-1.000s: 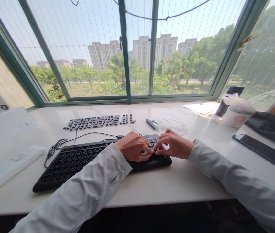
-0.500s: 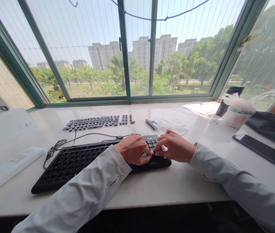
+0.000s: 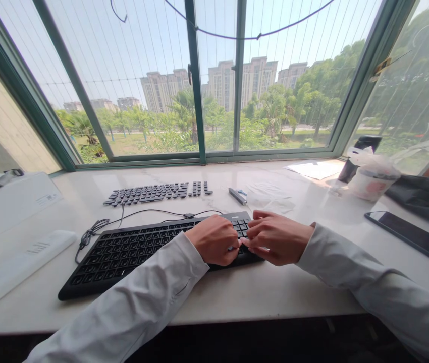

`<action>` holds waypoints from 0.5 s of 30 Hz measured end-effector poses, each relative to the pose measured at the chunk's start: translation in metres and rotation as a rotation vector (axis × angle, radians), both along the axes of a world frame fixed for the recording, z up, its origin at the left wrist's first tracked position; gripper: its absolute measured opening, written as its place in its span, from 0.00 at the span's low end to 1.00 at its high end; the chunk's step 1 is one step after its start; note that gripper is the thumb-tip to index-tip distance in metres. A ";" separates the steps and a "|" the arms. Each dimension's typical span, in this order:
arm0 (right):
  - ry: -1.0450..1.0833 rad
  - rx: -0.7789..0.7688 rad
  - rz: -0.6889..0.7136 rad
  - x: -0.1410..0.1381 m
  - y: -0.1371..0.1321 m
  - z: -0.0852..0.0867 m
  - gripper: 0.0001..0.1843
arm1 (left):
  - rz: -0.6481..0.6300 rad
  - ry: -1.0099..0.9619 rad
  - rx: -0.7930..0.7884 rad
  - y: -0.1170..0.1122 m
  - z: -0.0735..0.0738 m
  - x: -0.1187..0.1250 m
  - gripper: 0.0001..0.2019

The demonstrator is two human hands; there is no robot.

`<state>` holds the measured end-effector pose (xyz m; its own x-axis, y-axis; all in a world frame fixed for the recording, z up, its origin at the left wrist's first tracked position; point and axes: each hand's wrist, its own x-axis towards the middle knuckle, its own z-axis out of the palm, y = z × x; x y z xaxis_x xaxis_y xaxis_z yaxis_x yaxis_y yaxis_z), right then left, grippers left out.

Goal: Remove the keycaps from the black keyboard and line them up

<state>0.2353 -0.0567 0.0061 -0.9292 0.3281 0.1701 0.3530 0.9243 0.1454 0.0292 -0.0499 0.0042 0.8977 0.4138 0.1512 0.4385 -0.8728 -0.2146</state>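
Observation:
A black keyboard (image 3: 123, 252) lies at a slant on the white counter (image 3: 275, 292), its cable (image 3: 97, 227) bunched at its far left. My left hand (image 3: 216, 244) is curled over the keyboard's right end, and a small grey piece shows at its fingertips. My right hand (image 3: 277, 238) sits next to it, fingertips pinched together over the number keys and touching the left hand's fingers. What lies under the fingers is hidden. Both arms wear white sleeves. Behind the keyboard, several loose black keycaps (image 3: 154, 192) are laid out in rows.
A grey pen-like tool (image 3: 237, 196) and clear film (image 3: 271, 196) lie behind the hands. At right are a phone (image 3: 411, 237), a bagged cup (image 3: 373, 179), a dark bottle (image 3: 358, 151), papers (image 3: 313, 168) and dark cloth (image 3: 426, 196). A white box (image 3: 10, 201) and white bar (image 3: 21, 262) sit at left.
Both hands have slid a little toward me along the keyboard's right end and closed tighter together. The view has shifted slightly, and the keyboard looks a bit further right.

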 end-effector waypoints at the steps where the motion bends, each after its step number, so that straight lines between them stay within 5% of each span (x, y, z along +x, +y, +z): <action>1: 0.010 -0.004 0.003 0.001 0.001 -0.001 0.20 | -0.011 -0.013 -0.008 0.001 -0.001 -0.001 0.16; 7: 0.206 -0.030 -0.010 0.012 0.013 -0.004 0.15 | -0.081 -0.181 -0.020 0.013 -0.002 -0.014 0.13; 15: 0.234 -0.100 0.055 0.011 0.012 -0.008 0.12 | 0.413 -0.246 0.080 0.030 0.002 -0.023 0.17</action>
